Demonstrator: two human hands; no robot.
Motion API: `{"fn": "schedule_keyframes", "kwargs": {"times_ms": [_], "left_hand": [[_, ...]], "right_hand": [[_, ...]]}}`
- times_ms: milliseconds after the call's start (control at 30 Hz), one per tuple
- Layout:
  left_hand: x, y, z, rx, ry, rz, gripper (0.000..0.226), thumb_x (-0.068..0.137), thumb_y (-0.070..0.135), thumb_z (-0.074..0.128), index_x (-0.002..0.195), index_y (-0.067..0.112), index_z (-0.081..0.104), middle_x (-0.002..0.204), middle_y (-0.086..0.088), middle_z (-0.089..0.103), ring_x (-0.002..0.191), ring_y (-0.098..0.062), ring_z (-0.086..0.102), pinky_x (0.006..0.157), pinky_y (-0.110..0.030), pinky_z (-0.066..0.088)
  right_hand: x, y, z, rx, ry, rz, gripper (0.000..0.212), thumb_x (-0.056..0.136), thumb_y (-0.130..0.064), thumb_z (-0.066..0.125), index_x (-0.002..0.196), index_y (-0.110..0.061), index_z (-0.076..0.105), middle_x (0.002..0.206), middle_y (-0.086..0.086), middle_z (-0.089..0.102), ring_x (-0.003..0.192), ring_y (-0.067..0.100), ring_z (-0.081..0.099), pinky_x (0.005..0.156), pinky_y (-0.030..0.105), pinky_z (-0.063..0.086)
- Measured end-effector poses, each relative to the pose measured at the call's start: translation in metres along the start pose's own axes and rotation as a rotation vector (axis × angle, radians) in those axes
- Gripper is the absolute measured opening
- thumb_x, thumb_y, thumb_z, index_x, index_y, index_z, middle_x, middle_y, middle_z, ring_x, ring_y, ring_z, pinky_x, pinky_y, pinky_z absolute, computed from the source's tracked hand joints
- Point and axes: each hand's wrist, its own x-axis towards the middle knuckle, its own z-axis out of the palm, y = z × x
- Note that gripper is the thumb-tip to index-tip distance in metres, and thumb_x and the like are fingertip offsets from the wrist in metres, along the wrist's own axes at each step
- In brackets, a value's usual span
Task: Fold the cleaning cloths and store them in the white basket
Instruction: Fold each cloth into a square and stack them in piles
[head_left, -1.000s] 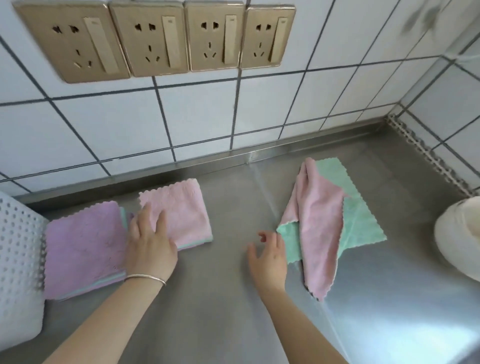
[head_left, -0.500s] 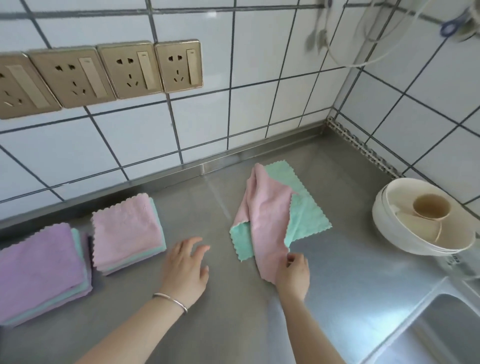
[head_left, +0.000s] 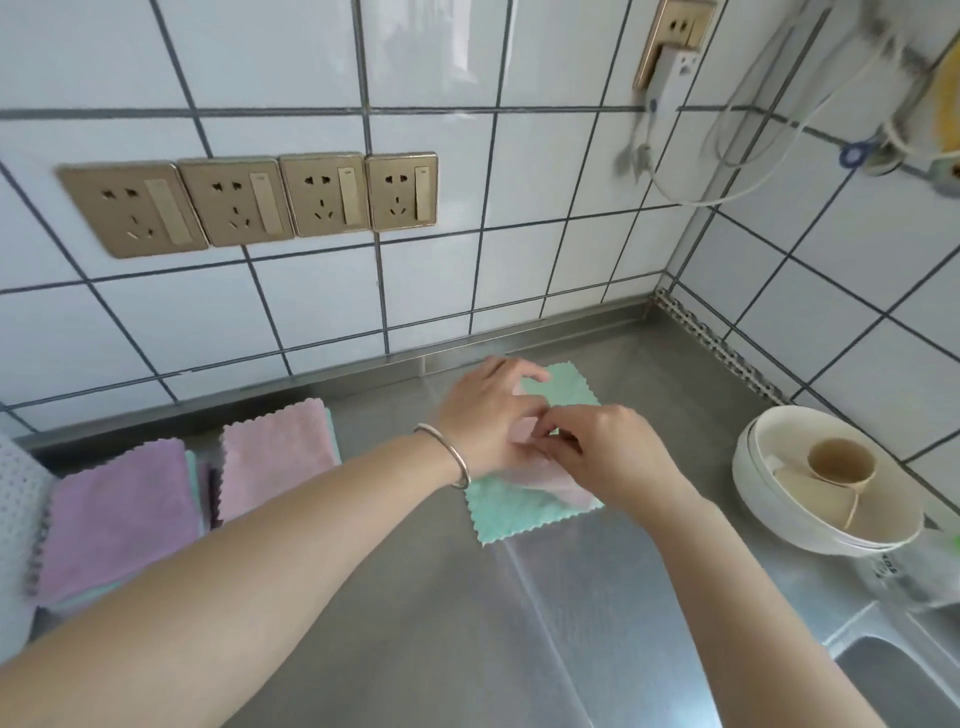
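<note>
Both hands, left (head_left: 488, 415) and right (head_left: 608, 452), pinch the cloth (head_left: 519, 506) on the steel counter (head_left: 467, 623) near the wall: mint green, scalloped edge, pink side folded over it. Two folded cloths (head_left: 119, 509) lie left, beside the basket (head_left: 18, 499).

Both hands have moved onto the green-and-pink cloth (head_left: 524, 506). The left hand (head_left: 491, 415), which a second ago pressed on the folded pink cloth (head_left: 278, 449), then hovered over the bare surface (head_left: 415, 597), now lies across the cloth's far part. The right hand (head_left: 605, 452) has gone from the cloth's near corner to its middle, fingers (head_left: 558, 441) meeting the left's (the pink layer is now bunched under them).
</note>
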Motion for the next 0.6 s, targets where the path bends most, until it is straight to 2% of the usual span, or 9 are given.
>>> {"fn": "schedule_keyframes", "kwargs": {"times_ms": [67,133,167,233,300,400,500,533,600], "left_hand": [[-0.011,-0.002,-0.013,-0.003,-0.040,0.018,0.063,0.064,0.066,0.035,0.096,0.026,0.070,0.130,0.005,0.048,0.122,-0.021,0.036,0.104,-0.038,0.033],[-0.026,0.000,-0.028,-0.137,-0.018,0.037,0.061,0.063,0.068,0.044,0.094,0.023,0.071,0.126,0.010,0.048,0.120,-0.016,0.036,0.104,-0.028,0.029],[-0.036,0.002,-0.038,-0.207,-0.019,0.030,0.057,0.064,0.066,0.052,0.092,0.021,0.071,0.120,0.016,0.047,0.116,-0.012,0.037,0.101,-0.023,0.028],[-0.056,0.007,-0.056,-0.353,-0.072,-0.044,0.039,0.066,0.053,0.069,0.088,0.020,0.068,0.106,0.029,0.044,0.108,-0.004,0.041,0.094,-0.013,0.029],[-0.077,0.010,-0.073,-0.552,-0.089,-0.125,0.023,0.068,0.037,0.075,0.082,0.030,0.058,0.098,0.025,0.053,0.102,-0.005,0.051,0.090,-0.013,0.036],[-0.111,0.012,-0.090,-0.825,-0.076,-0.186,0.037,0.063,0.034,0.075,0.088,0.025,0.050,0.096,0.009,0.063,0.106,-0.008,0.059,0.095,-0.021,0.042],[-0.140,0.012,-0.102,-0.809,-0.047,-0.212,0.046,0.060,0.043,0.070,0.095,0.022,0.049,0.093,-0.001,0.066,0.099,-0.018,0.062,0.093,-0.031,0.047],[-0.150,0.011,-0.107,-0.755,-0.037,-0.234,0.041,0.061,0.046,0.069,0.092,0.027,0.050,0.092,-0.004,0.066,0.096,-0.020,0.062,0.090,-0.029,0.047],[-0.175,0.004,-0.118,-0.592,-0.025,-0.281,0.024,0.069,0.049,0.067,0.080,0.037,0.050,0.080,0.004,0.060,0.080,-0.010,0.057,0.077,-0.019,0.043]], "right_hand": [[0.003,-0.016,-0.018,-0.013,-0.038,-0.037,0.025,0.076,-0.035,0.050,0.081,-0.024,0.073,0.054,-0.010,0.059,0.051,0.016,0.044,0.049,0.023,0.029],[0.005,-0.031,-0.035,-0.054,-0.130,-0.064,0.016,0.083,-0.033,0.057,0.084,-0.028,0.072,0.047,-0.014,0.043,0.048,0.006,0.039,0.049,0.022,0.030],[0.006,-0.041,-0.043,-0.052,-0.180,-0.076,0.013,0.085,-0.029,0.059,0.085,-0.030,0.072,0.045,-0.012,0.042,0.047,0.005,0.039,0.048,0.018,0.028],[0.006,-0.061,-0.055,0.005,-0.262,-0.091,0.012,0.085,-0.026,0.061,0.085,-0.033,0.071,0.047,-0.014,0.050,0.049,0.004,0.045,0.048,0.016,0.030],[0.005,-0.082,-0.063,0.088,-0.329,-0.113,0.011,0.083,-0.027,0.063,0.082,-0.034,0.071,0.051,-0.024,0.051,0.051,0.002,0.045,0.049,0.016,0.030],[0.003,-0.117,-0.066,0.194,-0.410,-0.172,0.010,0.081,-0.024,0.065,0.078,-0.031,0.072,0.048,-0.015,0.048,0.048,0.006,0.039,0.047,0.016,0.028],[0.003,-0.148,-0.065,0.188,-0.458,-0.239,0.011,0.082,-0.021,0.064,0.080,-0.027,0.073,0.044,-0.010,0.045,0.046,0.005,0.040,0.046,0.015,0.030],[0.002,-0.157,-0.064,0.177,-0.465,-0.260,0.011,0.082,-0.021,0.064,0.080,-0.026,0.072,0.044,-0.007,0.042,0.047,0.006,0.039,0.046,0.016,0.029],[0.002,-0.175,-0.061,0.165,-0.465,-0.293,0.012,0.082,-0.020,0.063,0.077,-0.027,0.070,0.046,-0.005,0.039,0.047,0.007,0.037,0.045,0.017,0.028]]}}
